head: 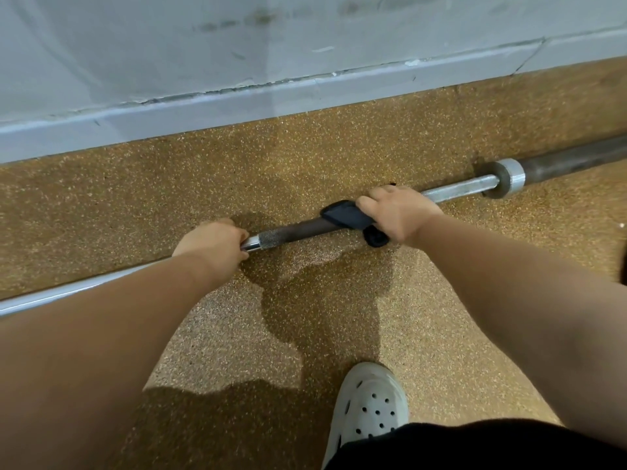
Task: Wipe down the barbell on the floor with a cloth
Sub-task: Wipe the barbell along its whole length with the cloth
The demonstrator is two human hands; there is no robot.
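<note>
The barbell (298,229) is seen lying on the speckled floor (339,154). It is gripped by the left hand (212,240), fingers curled round the shaft, while the dark cloth (342,217) is clamped onto the bar under the right hand (397,212). Trouble can be expected here. The bar could be rolled if that left grip is slackened, and the cloth's loose tail could be dragged through floor grit, leaving the underside smeared or missed.
</note>
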